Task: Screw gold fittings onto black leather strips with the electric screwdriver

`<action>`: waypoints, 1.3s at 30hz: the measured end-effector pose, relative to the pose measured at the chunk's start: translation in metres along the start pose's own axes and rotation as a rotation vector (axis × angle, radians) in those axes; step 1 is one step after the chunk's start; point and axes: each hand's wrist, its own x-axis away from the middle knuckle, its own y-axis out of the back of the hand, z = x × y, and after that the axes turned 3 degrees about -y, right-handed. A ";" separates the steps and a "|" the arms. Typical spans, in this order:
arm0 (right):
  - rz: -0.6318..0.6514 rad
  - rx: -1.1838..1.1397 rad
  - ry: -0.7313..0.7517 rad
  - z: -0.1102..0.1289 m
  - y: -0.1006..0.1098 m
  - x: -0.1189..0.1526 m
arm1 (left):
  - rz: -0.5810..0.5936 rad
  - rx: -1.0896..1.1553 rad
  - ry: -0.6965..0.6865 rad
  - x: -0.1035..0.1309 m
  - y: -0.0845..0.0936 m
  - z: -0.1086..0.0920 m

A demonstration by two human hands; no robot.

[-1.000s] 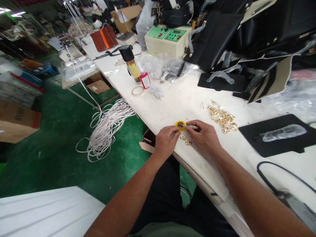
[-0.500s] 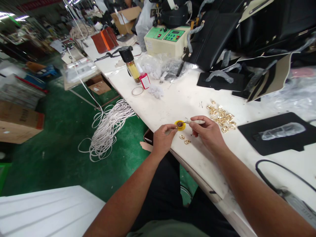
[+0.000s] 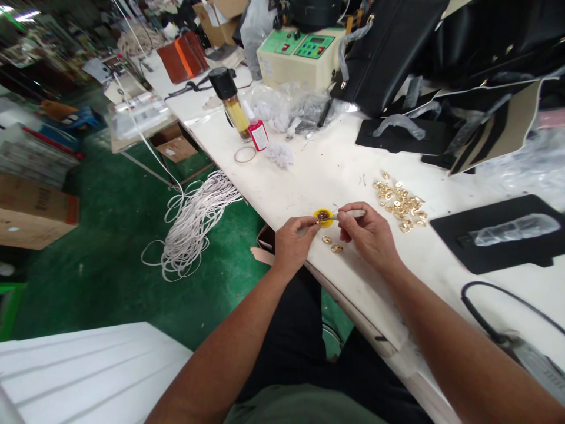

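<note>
I see left hand, mid-frame, fingers pinching gold bit. Right hand: fingers round tool, tip at yellow cup, mid-frame too. Tool bump could knock cup over; loose pinch could drop bit.

Bag workshop, black leather-look bags, gold hardware pile

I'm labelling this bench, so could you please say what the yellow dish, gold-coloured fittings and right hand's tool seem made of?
Yellow dish: probably plastic, given its bright, even colour; finish unclear.
Gold-coloured fittings: likely polished metal, from their sharp glints.
Tool: handle perhaps wood or plastic, being pale and matte; thin shaft possibly metal.
</note>
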 end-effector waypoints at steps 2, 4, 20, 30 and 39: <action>0.012 0.003 -0.002 0.001 0.000 0.000 | -0.002 -0.002 -0.006 0.000 0.000 0.001; 0.016 0.013 -0.005 0.001 0.000 0.000 | -0.003 -0.006 -0.014 0.001 0.000 0.001; 0.010 0.071 0.021 0.003 -0.002 0.001 | -0.013 -0.008 -0.046 0.001 -0.001 0.001; -0.007 0.128 0.007 0.004 -0.005 0.002 | -0.006 -0.051 -0.110 0.002 -0.002 0.002; -0.020 -0.080 -0.081 0.004 -0.002 -0.001 | 0.030 -0.062 -0.162 0.004 0.002 0.003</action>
